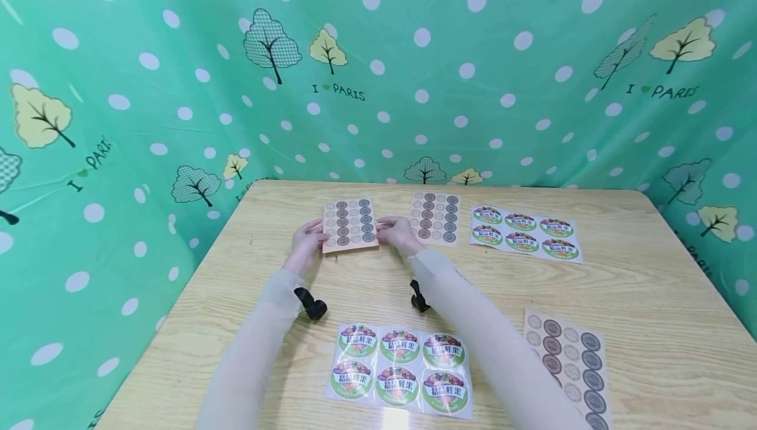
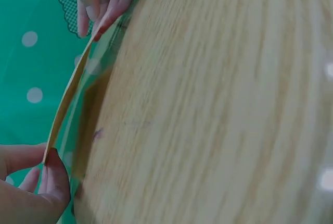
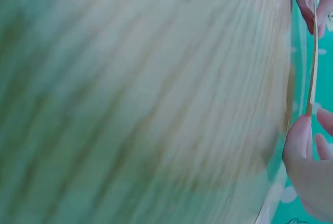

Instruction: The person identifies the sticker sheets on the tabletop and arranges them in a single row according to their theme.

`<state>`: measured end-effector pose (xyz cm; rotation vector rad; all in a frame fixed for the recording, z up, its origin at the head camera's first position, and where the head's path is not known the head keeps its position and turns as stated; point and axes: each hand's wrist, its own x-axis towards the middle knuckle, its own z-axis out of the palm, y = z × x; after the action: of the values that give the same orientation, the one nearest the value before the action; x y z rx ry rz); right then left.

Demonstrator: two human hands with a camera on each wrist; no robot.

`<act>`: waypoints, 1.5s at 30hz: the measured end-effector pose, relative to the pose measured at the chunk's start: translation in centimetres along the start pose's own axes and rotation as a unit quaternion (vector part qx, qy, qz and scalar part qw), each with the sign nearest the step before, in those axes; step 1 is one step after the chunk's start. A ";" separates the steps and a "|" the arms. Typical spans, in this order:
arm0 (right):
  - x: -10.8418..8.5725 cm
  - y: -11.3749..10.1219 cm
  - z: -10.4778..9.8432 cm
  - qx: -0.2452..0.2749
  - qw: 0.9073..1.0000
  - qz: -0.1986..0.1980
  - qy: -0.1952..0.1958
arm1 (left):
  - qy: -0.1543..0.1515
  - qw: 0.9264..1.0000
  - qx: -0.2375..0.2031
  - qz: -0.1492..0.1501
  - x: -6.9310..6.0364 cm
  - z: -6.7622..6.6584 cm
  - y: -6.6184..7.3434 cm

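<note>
We judge the likeliest trouble to be buckling: the sticker sheet is thin, shows a slight bow in the left wrist view, and is borne only at two opposite edges, so an inward push from either side could crease it. One weak pinch might also let a corner drop to the worktop. We note a neighbouring sheet at three o'clock, near enough to the right hand that a careless knuckle might nudge it. Position: the sheet is raised off the wood, between the hands, at about two o'clock from the left hand and nine o'clock from the right. Both hands have thumb and fingers clamped on its side edges. A fruit-label sheet lies nearer us, towards six o'clock.
</note>
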<state>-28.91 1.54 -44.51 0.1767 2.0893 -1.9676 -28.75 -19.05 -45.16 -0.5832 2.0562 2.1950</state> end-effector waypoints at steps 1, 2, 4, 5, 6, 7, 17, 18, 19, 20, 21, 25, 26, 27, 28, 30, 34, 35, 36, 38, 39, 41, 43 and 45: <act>0.0 0.1 0.2 0.007 1.000 0.000 0.001 | 0.005 1.000 -0.007 0.000 0.0 -0.1 -0.1; 0.0 0.1 0.5 0.013 1.000 0.000 0.001 | 0.007 1.000 -0.012 0.001 0.0 -0.3 -0.2; -0.2 -0.1 1.0 0.026 1.000 0.011 0.002 | 0.010 1.000 -0.019 0.001 -0.2 -0.6 -0.3; -0.3 -0.1 1.2 0.028 1.000 0.013 0.004 | 0.012 1.000 -0.020 0.000 -0.3 -0.8 -0.3; -0.4 -0.2 1.5 0.030 0.999 0.014 0.005 | 0.012 1.000 -0.019 0.000 -0.4 -1.0 -0.3; -0.5 -0.2 1.7 0.035 0.999 0.017 0.006 | 0.014 1.000 -0.018 0.001 -0.6 -1.1 -0.2; -2.3 -0.6 4.4 0.092 0.995 0.042 -0.005 | 0.015 1.000 -0.014 0.002 -1.9 -4.1 0.4; -2.6 -0.6 4.7 0.098 0.994 0.043 -0.008 | 0.011 1.000 -0.018 0.001 -2.1 -4.5 0.5; -2.8 -0.6 5.1 0.104 0.994 0.043 -0.010 | 0.008 1.000 -0.018 0.001 -2.2 -4.9 0.5; -3.0 -0.6 5.4 0.113 0.993 0.043 -0.015 | 0.003 1.000 -0.021 0.001 -2.4 -5.3 0.6; -3.2 -0.5 5.7 0.120 0.992 0.044 -0.018 | -0.001 1.000 -0.025 0.000 -2.7 -5.6 0.7; -3.9 -0.2 6.9 0.134 0.990 0.047 -0.022 | -0.016 1.000 -0.023 -0.004 -3.8 -6.9 1.3; -4.1 -0.1 7.2 0.135 0.989 0.048 -0.023 | -0.019 1.000 -0.024 -0.004 -4.1 -7.2 1.4; -4.2 0.0 7.4 0.133 0.990 0.049 -0.021 | -0.020 1.000 -0.019 -0.003 -4.3 -7.5 1.4; -4.4 0.0 7.7 0.135 0.989 0.051 -0.022 | -0.021 1.000 -0.013 -0.001 -4.3 -7.9 1.3; -4.7 0.1 8.2 0.135 0.989 0.055 -0.023 | -0.025 1.000 -0.005 0.008 -4.4 -8.6 1.0; -5.3 0.4 9.1 0.146 0.987 0.068 -0.029 | -0.030 0.999 0.003 0.024 -4.3 -9.9 0.4; -5.5 0.5 9.3 0.146 0.986 0.071 -0.031 | -0.031 0.999 0.002 0.024 -4.3 -10.2 0.3; -5.7 0.6 9.6 0.153 0.985 0.077 -0.033 | -0.031 0.999 0.001 0.024 -4.4 -10.5 0.2; -6.0 0.7 10.1 0.160 0.983 0.083 -0.038 | -0.031 0.999 0.002 0.021 -4.6 -11.0 0.2; -6.2 0.8 10.3 0.160 0.983 0.085 -0.040 | -0.033 0.999 0.007 0.020 -4.8 -11.2 0.2; -6.4 0.9 10.8 0.166 0.981 0.089 -0.044 | -0.034 0.999 0.010 0.016 -5.2 -11.6 0.3; -6.7 1.0 11.2 0.169 0.981 0.088 -0.047 | -0.039 0.999 0.010 0.015 -5.5 -12.1 0.3; -6.8 1.2 11.5 0.174 0.979 0.091 -0.049 | -0.044 0.999 0.011 0.015 -5.7 -12.5 0.2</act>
<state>-20.83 -9.18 -44.29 0.3189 1.5944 -2.1633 -20.84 -30.09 -43.47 -0.4482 2.0544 2.1690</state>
